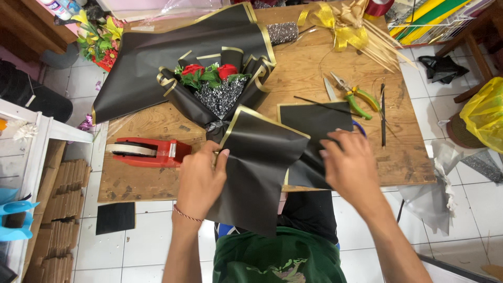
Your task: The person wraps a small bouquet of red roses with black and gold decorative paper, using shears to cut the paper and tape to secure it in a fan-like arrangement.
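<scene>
A small bouquet [216, 84] of red roses with green leaves lies on the wooden table [314, 73], wrapped in black paper with gold edges. My left hand [201, 178] pinches the left edge of a black gold-trimmed wrapping sheet [262, 157] just below the bouquet's stem. My right hand [348, 162] presses on a second black sheet [317, 123] lying to the right. A large black sheet [157, 57] spreads under the bouquet toward the far left.
A red tape dispenser [149, 151] sits at the table's left front. Green-handled pliers [353, 94], a thin black stick [383, 112], gold ribbon [340, 29] and wooden skewers [385, 47] lie at the right rear. A yellow bag [484, 112] sits on the floor.
</scene>
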